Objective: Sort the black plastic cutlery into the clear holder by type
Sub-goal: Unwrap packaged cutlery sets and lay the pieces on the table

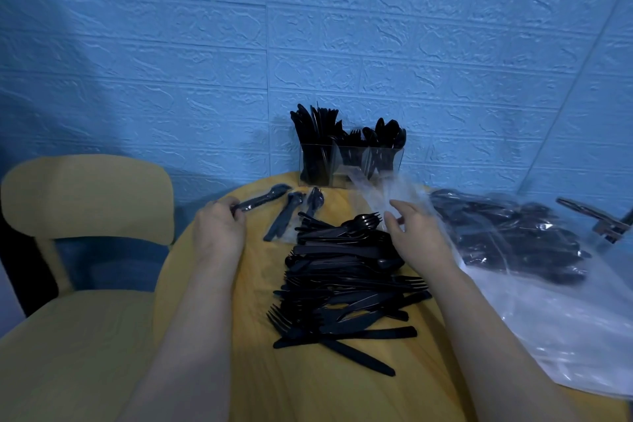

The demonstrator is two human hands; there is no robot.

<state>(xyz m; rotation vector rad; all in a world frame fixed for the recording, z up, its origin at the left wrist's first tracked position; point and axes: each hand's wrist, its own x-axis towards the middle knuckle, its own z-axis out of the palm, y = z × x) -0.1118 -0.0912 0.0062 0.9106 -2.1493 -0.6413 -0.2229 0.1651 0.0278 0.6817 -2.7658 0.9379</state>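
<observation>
Clear holder (351,163), far centre: three compartments already stocked. Loose cutlery pile (346,277), near centre: large, unsorted. Bagged cutlery (507,236), right: more pending. Left hand (219,226): closed round wrapped cutlery set (262,200). Right hand (411,233): fingers loosely spread, touching clear plastic bag (383,192).

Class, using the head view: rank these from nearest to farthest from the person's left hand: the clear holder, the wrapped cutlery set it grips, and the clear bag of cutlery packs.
1. wrapped cutlery set: gripped in the left hand.
2. clear holder: at the table's back, centre.
3. clear bag of cutlery packs: far right side.
</observation>
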